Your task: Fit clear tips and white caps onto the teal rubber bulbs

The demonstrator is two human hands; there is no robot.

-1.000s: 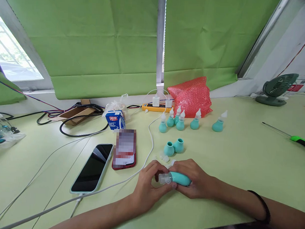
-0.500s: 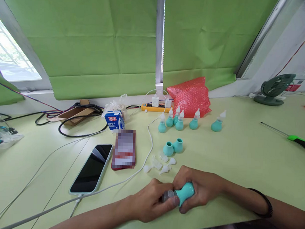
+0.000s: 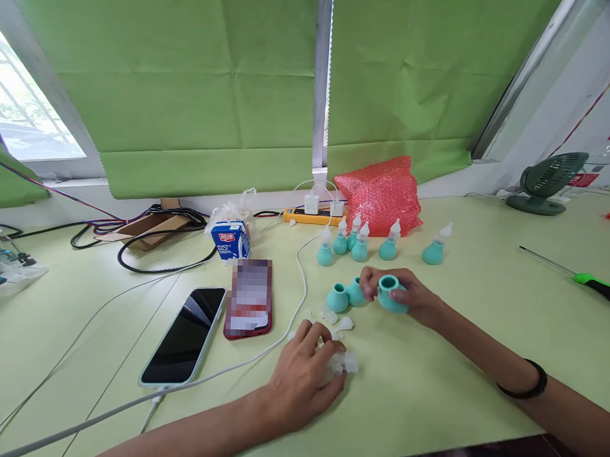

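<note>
My right hand [image 3: 407, 293] grips a teal rubber squeeze bulb [image 3: 393, 299], its round mouth facing up. Just left of it stand two more open teal bulbs [image 3: 337, 299], one partly behind my fingers. Low over the table, my left hand [image 3: 304, 372] has a clear plastic connector [image 3: 349, 363] between thumb and fingers. Beyond its fingertips lie small translucent pieces and a white nozzle tip [image 3: 346, 323], some of them covered by the hand. Farther back, several assembled bulb aspirators [image 3: 388, 247] with clear necks and white tips stand upright.
A black-screened phone [image 3: 184, 337] with its cable and a red-cased phone [image 3: 247, 300] lie left. Behind are a blue milk drink carton [image 3: 230, 240], a power strip [image 3: 308, 217] and a red bubble-wrap bag [image 3: 386, 195]. A screwdriver [image 3: 583, 278] and fan [image 3: 547, 183] are right.
My hands have come apart. The right one has carried the teal bulb up and away toward the other open bulbs; the clear connector is now apart from it, at my left hand.
</note>
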